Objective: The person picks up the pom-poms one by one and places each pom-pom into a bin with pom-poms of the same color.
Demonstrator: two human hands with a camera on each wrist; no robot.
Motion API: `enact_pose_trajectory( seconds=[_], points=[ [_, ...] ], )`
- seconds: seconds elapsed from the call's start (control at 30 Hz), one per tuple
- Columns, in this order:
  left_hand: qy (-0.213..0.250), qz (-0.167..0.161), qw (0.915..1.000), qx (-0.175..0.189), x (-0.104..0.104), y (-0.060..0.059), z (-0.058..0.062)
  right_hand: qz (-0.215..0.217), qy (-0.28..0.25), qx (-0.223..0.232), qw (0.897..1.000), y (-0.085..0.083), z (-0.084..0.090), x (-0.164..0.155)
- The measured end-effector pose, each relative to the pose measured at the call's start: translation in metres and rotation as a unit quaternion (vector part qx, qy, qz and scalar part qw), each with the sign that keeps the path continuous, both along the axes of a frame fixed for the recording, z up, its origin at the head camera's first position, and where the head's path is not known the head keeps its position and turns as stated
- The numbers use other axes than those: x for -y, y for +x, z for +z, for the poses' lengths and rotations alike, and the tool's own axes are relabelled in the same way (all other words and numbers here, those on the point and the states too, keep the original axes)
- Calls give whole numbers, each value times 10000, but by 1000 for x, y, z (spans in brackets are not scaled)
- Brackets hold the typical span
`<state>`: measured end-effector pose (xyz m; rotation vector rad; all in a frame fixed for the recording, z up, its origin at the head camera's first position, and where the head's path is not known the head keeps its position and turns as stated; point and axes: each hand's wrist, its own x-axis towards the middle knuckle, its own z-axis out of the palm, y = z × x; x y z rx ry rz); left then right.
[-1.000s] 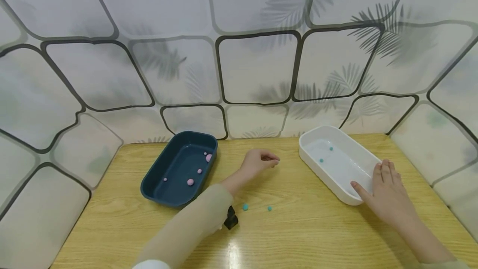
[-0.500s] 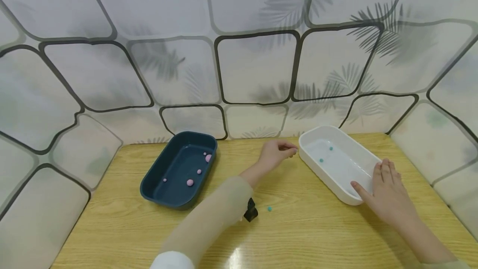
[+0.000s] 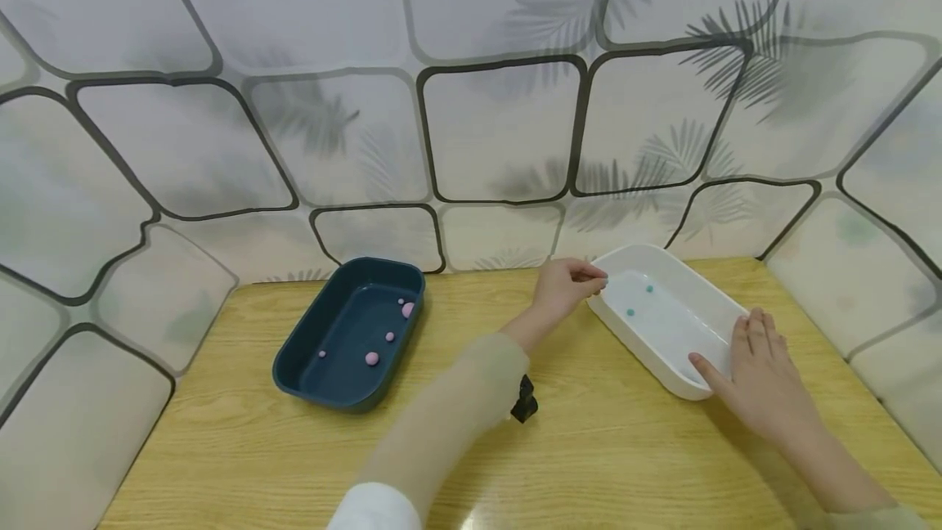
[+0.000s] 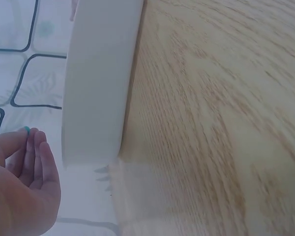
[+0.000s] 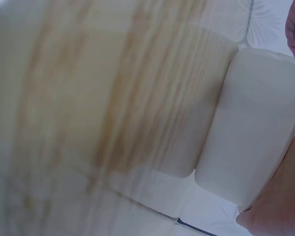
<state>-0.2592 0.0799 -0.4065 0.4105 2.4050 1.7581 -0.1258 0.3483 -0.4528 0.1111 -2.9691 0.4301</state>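
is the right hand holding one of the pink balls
No, the right hand rests with straight fingers on the white tray; the pink balls lie in the blue tray.

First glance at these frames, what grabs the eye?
Two oblong plastic trays on the light wooden table: a dark blue tray at left holding small pink balls, and a white tray at right holding tiny teal balls. The left hand hovers at the white tray's near-left rim, pinching a small teal ball between its fingers. The right hand rests flat on that tray's right end.
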Motion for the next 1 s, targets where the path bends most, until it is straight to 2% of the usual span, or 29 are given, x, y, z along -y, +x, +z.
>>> enact_pose_trajectory(
  seconds=[0.2,0.37,0.7,1.0],
  points=[
    [347,84,9991,239,-10,0,1,3,28,-78,10000,-2,0,0],
    [562,185,9978,283,-18,1,1,-11,93,-60,9999,-1,3,1],
    [111,355,9991,216,-27,-2,-9,-37,98,20,9999,-1,4,2],
    [231,462,9983,253,-29,-2,-6,-1,98,-83,9999,-1,1,0]
  ],
)
